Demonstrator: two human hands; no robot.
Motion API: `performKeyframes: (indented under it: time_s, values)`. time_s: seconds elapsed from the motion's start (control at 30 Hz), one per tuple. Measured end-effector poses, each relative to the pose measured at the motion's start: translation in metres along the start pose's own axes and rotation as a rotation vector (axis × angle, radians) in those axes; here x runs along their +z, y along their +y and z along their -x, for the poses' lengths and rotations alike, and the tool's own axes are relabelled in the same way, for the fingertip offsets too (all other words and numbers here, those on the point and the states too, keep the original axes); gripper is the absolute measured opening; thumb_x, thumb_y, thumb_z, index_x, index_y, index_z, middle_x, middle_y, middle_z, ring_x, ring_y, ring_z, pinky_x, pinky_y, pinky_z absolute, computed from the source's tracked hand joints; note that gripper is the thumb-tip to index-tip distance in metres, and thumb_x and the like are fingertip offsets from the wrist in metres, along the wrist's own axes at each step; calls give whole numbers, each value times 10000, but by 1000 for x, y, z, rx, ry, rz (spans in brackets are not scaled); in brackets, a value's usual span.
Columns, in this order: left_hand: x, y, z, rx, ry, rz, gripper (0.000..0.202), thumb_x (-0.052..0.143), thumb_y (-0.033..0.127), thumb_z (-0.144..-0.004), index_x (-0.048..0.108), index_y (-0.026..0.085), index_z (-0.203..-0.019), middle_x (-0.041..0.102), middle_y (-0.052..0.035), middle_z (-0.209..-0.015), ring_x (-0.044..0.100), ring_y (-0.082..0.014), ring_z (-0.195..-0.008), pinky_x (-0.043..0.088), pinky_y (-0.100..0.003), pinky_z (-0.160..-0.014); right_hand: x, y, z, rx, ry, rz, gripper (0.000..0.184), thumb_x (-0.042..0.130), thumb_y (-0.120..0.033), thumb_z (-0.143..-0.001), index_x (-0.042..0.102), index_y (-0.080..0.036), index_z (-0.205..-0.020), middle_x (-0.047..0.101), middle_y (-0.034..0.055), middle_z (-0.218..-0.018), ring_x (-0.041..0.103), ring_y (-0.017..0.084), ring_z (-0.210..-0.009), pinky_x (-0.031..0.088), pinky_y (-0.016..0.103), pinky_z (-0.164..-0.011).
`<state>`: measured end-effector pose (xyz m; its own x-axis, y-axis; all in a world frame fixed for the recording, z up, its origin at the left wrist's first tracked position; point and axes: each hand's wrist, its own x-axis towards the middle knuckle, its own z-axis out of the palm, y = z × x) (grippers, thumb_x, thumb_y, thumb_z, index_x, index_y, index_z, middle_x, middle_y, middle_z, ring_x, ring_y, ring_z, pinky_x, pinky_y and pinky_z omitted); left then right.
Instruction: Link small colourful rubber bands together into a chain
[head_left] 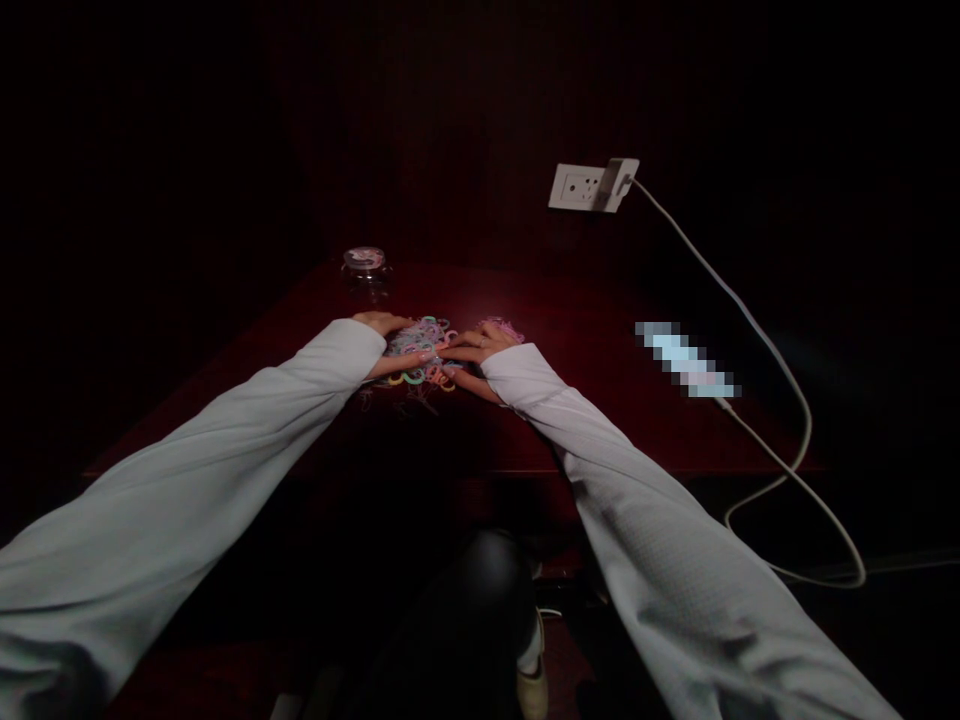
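Both spread flat on rings (429, 328): left hand (391, 345), right hand (480, 350); jar (365, 272) behind.

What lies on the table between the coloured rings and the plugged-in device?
In the head view, only the right hand beside the coloured rings; past it the table is bare up to the plugged-in device.

glossy dark wooden table (585, 330), clear glass jar (365, 272), colourful plastic rings (421, 352), matt cloth sleeves (225, 470)
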<state>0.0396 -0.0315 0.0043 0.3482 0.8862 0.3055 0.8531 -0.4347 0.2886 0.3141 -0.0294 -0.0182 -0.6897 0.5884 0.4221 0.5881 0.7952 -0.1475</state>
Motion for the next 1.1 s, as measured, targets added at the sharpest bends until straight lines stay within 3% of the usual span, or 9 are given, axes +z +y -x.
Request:
performKeyframes:
  time_s: [0.2,0.4,0.57,0.7,0.83,0.97,1.1]
  values:
    - [13,6,-7,129,-18,-78,912,657,899,-806,677,295,-1490,702,-103,-1462,645,-367,-1276,495,-462,-1113,-2,-3,-1,26,-10,14,328,636,-406,-1039,817,-362,-1309,752,66,-1305,552,290,-1142,490,452,-985]
    - [0,6,-8,215,58,-9,924,730,857,-797,614,329,-1547,562,-97,-1624,549,-394,-1369,459,-537,-1147,-8,4,-4,191,144,-118,295,564,-248,-1030,856,-269,-1067,790,59,-1102,603,255,-1079,464,414,-1020]
    - [1,7,-8,436,-34,111,982,830,789,-760,587,306,-1580,537,-124,-1672,472,-404,-1519,345,-554,-1289,-11,14,-6,362,277,-169,363,478,-255,-1071,836,-259,-1012,813,30,-1054,686,218,-1029,447,387,-1077]
    - [9,5,-6,446,-108,147,1042,849,781,-741,563,278,-1607,498,-142,-1708,457,-390,-1573,322,-532,-1322,-6,15,-8,419,297,-148,372,477,-266,-1069,841,-285,-994,816,14,-1030,702,218,-1009,465,397,-1071]
    - [9,2,-9,391,-114,203,863,826,737,-798,656,295,-1519,621,-114,-1606,563,-338,-1503,376,-487,-1305,-7,8,-4,316,224,-148,324,519,-252,-1051,841,-280,-1030,813,34,-1098,669,232,-1066,486,402,-1031]
    - [4,1,-10,393,-64,276,638,792,697,-856,792,257,-1319,752,-121,-1419,686,-297,-1350,458,-435,-1253,-11,3,-1,244,139,-127,312,527,-249,-1055,838,-260,-1085,805,55,-1144,638,246,-1109,485,408,-1052]
    - [0,0,-8,301,-8,321,488,740,633,-904,855,238,-1165,826,-104,-1226,762,-268,-1179,531,-371,-1151,-5,10,-1,227,152,-130,310,536,-262,-1047,839,-257,-1113,802,68,-1163,630,266,-1152,481,435,-1069]
